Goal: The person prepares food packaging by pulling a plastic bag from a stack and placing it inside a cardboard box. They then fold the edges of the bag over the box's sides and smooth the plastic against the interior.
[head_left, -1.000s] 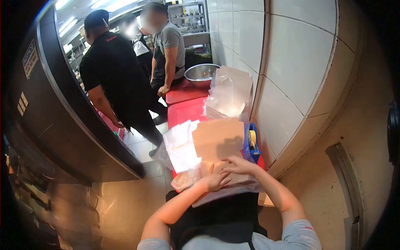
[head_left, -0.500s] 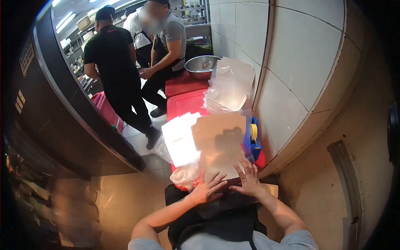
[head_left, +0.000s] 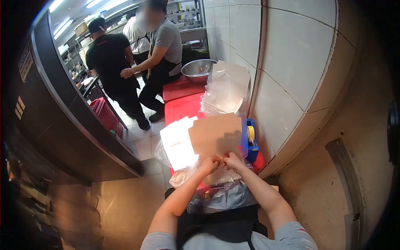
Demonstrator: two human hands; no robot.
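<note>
My left hand [head_left: 211, 164] and my right hand [head_left: 233, 161] are close together, fingers curled in, over the near part of a brown flat cardboard sheet [head_left: 216, 131]. What they pinch, if anything, is too small to make out. Under my wrists, a crinkled clear plastic sheet [head_left: 227, 196] spreads over the near edge and toward my lap. Left of the cardboard lies a stack of bright white sheets [head_left: 177, 141]. A knotted whitish plastic bag [head_left: 180, 178] sits by my left forearm. To the right stands a blue tape dispenser [head_left: 252, 152] with a yellow roll.
Red lids [head_left: 179, 109] form the work surface. Farther back are a pile of plastic-wrapped sheets [head_left: 227, 85] and a metal bowl [head_left: 198, 70]. A tiled wall [head_left: 287, 87] borders the right. Several people stand or sit at the back left, near a pink bin [head_left: 104, 112].
My hands have moved forward and together, from spread flat to curled. The clear plastic near my lap now shows crinkled and spread out. A seated person's arm has reached toward a co-worker.
</note>
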